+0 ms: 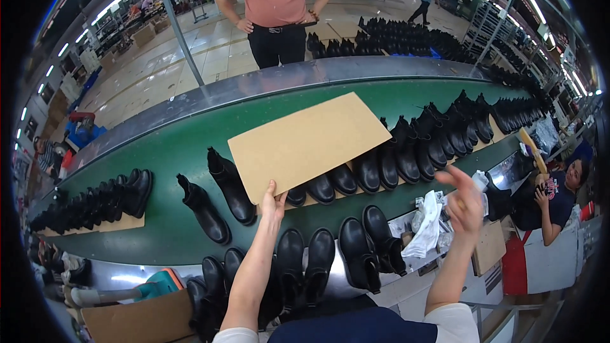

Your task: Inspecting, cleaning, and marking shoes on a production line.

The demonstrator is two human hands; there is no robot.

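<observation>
My left hand (271,203) grips the near left edge of a flat tan cardboard sheet (308,146), thumb on top. The sheet is held tilted above the green belt (146,152) and hides parts of the black boots behind it. My right hand (462,203) is raised, slightly blurred, with fingers apart and nothing in it, near a crumpled white cloth or paper (429,225). Two loose black boots, one (204,209) beside another (229,184), stand on the belt left of the sheet. Closer to me are several more black boots (321,260) on the near ledge.
A long row of black boots (406,155) stands on cardboard to the right; another group (105,197) is at far left. A teal tool (155,286) and a cardboard piece (136,317) lie lower left. One person (273,0) stands across the belt, another (553,197) sits at right.
</observation>
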